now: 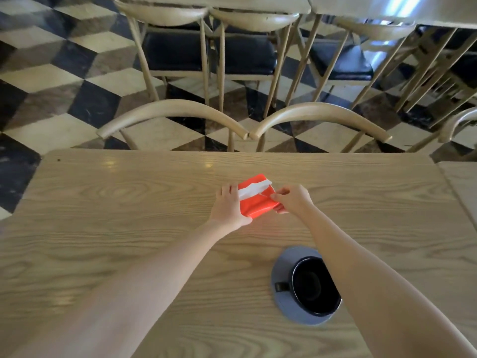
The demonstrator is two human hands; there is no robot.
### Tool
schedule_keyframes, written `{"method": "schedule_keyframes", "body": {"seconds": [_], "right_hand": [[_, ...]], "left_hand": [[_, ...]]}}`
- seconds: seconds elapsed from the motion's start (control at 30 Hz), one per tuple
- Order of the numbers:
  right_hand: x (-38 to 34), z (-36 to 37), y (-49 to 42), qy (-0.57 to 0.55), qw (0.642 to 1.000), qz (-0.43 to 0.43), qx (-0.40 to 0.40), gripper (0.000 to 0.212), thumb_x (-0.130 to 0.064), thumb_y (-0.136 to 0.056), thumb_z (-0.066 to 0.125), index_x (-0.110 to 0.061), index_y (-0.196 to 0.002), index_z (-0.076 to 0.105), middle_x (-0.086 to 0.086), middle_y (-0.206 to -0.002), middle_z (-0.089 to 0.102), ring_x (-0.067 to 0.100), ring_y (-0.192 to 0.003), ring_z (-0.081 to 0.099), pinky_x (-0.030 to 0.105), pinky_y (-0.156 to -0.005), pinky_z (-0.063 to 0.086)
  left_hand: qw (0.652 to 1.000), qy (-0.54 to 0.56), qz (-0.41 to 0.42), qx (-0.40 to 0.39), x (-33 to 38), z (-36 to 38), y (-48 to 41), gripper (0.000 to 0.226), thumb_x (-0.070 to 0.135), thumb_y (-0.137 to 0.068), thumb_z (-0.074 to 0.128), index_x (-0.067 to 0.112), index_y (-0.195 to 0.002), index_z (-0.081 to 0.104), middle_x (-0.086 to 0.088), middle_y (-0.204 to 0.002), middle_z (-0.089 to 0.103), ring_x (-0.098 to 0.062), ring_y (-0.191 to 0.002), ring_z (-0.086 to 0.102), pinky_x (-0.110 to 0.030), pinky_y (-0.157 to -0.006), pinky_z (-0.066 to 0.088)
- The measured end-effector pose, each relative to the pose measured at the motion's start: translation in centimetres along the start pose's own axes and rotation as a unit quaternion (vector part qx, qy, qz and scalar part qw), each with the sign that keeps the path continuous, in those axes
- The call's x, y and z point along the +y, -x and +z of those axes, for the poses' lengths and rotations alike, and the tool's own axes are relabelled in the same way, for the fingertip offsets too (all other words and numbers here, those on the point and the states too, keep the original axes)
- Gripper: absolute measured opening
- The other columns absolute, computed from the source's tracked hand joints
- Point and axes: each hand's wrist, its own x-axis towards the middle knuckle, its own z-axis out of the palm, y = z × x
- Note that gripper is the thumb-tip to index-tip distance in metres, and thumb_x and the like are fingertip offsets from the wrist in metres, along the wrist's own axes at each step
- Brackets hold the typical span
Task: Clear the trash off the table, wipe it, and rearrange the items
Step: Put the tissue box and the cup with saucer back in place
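Note:
An orange-red tissue pack [256,202] lies near the middle of the light wooden table [116,215], with a white tissue [254,190] sticking out of its top slot. My left hand [228,206] presses against the pack's left side and holds it. My right hand [291,198] grips the pack's right end, thumb and finger pinched near the tissue's edge. A black cup [313,285] stands on a blue-grey saucer [286,303] close to me, partly hidden under my right forearm.
Two wooden chairs [175,112] with curved backs are pushed in at the table's far edge. More chairs with black seats [175,52] and another table stand beyond, on a checkered floor [51,81]. A second table's corner [462,182] adjoins on the right.

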Motion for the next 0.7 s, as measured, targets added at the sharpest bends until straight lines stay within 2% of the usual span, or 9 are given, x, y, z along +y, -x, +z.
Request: {"method": "schedule_keyframes", "body": {"seconds": [0.07,0.17,0.23,0.3,0.4,0.53,0.63,0.7], "right_hand": [[-1.6,2.0,0.1,-0.018,1.000,-0.003,-0.014,0.006,-0.008,-0.084,0.066,-0.003,-0.086,0.065,0.010,-0.063,0.064,0.020,-0.053,0.063,0.031,-0.063,0.059],[-4.4,6.3,0.7,-0.026,0.999,-0.011,-0.042,0.011,-0.008,-0.084,0.064,-0.008,-0.075,0.058,0.011,-0.061,0.064,0.024,-0.055,0.065,0.037,-0.065,0.060],[-6.4,9.3,1.2,-0.025,0.997,-0.016,-0.065,0.020,-0.004,-0.086,0.059,-0.012,-0.068,0.055,0.011,-0.059,0.063,0.020,-0.048,0.065,0.035,-0.062,0.060],[-8.9,12.4,1.8,-0.026,0.995,-0.022,-0.090,0.025,0.002,-0.086,0.052,-0.011,-0.065,0.053,0.012,-0.057,0.061,0.011,-0.035,0.061,0.028,-0.050,0.058],[-12.3,17.0,2.9,-0.027,0.992,-0.019,-0.124,0.025,0.006,-0.087,0.049,-0.008,-0.066,0.051,0.014,-0.058,0.059,0.009,-0.029,0.058,0.024,-0.039,0.054],[-16.4,23.6,4.5,-0.032,0.989,-0.020,-0.144,0.025,0.009,-0.084,0.050,-0.005,-0.064,0.053,0.015,-0.058,0.059,0.010,-0.030,0.059,0.024,-0.040,0.055],[-18.9,27.9,5.4,-0.048,0.987,-0.024,-0.149,0.024,0.011,-0.084,0.048,-0.004,-0.065,0.052,0.016,-0.059,0.057,0.009,-0.028,0.057,0.023,-0.038,0.053],[-20.3,30.6,5.8,-0.057,0.988,-0.025,-0.145,0.021,0.008,-0.084,0.049,-0.004,-0.067,0.052,0.015,-0.062,0.057,0.012,-0.031,0.058,0.024,-0.042,0.054]], "left_hand": [[1.000,-0.004,0.013,0.010,-2.4,-2.1,0.0,0.092,0.032,-0.066,0.078,0.006,-0.140,0.029,-0.009,-0.139,0.036,-0.029,-0.129,0.033,-0.032,-0.104,0.031],[1.000,0.001,0.025,0.012,-7.3,-5.5,0.7,0.086,0.027,-0.065,0.079,0.011,-0.137,0.034,-0.005,-0.138,0.039,-0.027,-0.126,0.035,-0.028,-0.098,0.028],[1.000,-0.003,0.014,0.004,-10.9,-7.7,1.3,0.091,0.029,-0.066,0.077,0.017,-0.142,0.031,-0.002,-0.144,0.034,-0.026,-0.133,0.030,-0.032,-0.104,0.030],[1.000,-0.006,-0.006,-0.001,-14.6,-10.1,2.0,0.096,0.030,-0.065,0.077,0.022,-0.146,0.025,-0.001,-0.152,0.027,-0.025,-0.140,0.023,-0.038,-0.111,0.030],[1.000,-0.020,-0.020,-0.008,-19.6,-12.9,3.0,0.099,0.029,-0.063,0.079,0.023,-0.146,0.025,-0.003,-0.153,0.026,-0.028,-0.141,0.025,-0.042,-0.114,0.027],[0.999,-0.018,-0.030,-0.012,-26.1,-16.6,4.2,0.098,0.020,-0.065,0.081,0.016,-0.146,0.026,-0.009,-0.149,0.026,-0.028,-0.137,0.030,-0.034,-0.109,0.030],[0.999,-0.015,-0.024,-0.029,-30.7,-19.2,4.5,0.096,0.017,-0.069,0.079,0.014,-0.146,0.022,-0.008,-0.146,0.023,-0.025,-0.133,0.033,-0.024,-0.095,0.032],[0.999,-0.019,-0.019,-0.032,-33.4,-20.7,4.4,0.098,0.016,-0.069,0.079,0.016,-0.148,0.020,-0.008,-0.146,0.020,-0.024,-0.132,0.033,-0.024,-0.095,0.033]]}}
